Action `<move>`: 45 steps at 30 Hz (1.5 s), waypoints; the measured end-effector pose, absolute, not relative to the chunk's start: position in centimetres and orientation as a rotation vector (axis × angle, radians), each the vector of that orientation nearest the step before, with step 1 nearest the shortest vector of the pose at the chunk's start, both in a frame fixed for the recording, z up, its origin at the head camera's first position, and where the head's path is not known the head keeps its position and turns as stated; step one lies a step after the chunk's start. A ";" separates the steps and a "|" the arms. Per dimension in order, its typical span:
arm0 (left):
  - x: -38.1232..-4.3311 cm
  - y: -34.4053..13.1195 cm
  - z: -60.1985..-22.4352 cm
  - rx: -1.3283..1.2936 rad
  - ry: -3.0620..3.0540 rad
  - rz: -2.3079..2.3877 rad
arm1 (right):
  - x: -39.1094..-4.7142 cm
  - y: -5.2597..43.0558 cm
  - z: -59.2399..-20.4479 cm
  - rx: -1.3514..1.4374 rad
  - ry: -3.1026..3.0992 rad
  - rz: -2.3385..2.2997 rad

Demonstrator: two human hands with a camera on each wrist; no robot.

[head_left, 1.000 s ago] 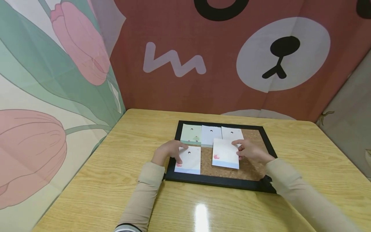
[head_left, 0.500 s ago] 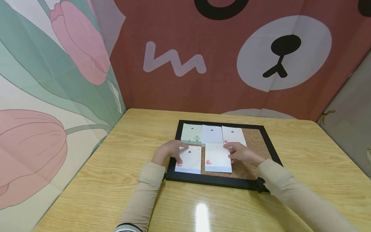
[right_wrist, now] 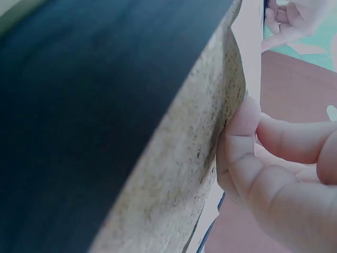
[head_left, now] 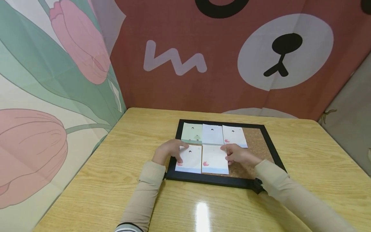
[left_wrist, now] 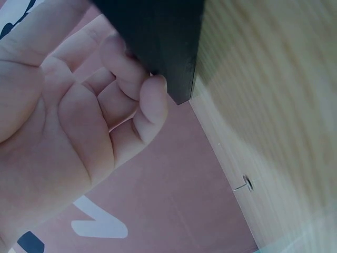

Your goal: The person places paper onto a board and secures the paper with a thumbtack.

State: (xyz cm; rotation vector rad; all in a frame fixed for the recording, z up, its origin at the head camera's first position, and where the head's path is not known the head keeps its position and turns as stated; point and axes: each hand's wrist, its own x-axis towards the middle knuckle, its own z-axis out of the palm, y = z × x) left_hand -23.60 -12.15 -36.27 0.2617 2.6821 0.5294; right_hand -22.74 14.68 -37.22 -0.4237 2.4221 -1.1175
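Observation:
My right hand (head_left: pixel 239 154) pinches the right edge of a white note sheet (head_left: pixel 214 158) with a pink drawing and a blue lower band. The sheet lies low over the corkboard (head_left: pixel 262 141), in the bottom row. Beside it on the left is a similar white sheet (head_left: pixel 192 161), fixed by a silver thumbtack (head_left: pixel 190 151). My left hand (head_left: pixel 171 149) rests its thumb and index finger on that sheet. In the left wrist view, its other fingers lie bent against the side of the black frame (left_wrist: pixel 168 52). The right wrist view shows thumb and finger meeting at the paper edge (right_wrist: pixel 251 58).
Along the board's top row, a green sheet (head_left: pixel 191 131), a lilac sheet (head_left: pixel 212 137) and another white sheet (head_left: pixel 235 138) are tacked up. A loose thumbtack (left_wrist: pixel 248 183) sits on the wooden table (head_left: pixel 139 129). A printed cloth (head_left: pixel 174 93) hangs behind.
My right hand has moved left and slightly nearer with the white sheet, which now lines up beside the tacked one and uncovers the top-row white sheet. The left hand stays put.

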 end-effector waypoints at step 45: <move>-23.8 -12.2 -36.4 0.276 2.676 0.496 | -21.6 13.9 -36.7 -0.735 2.579 -0.588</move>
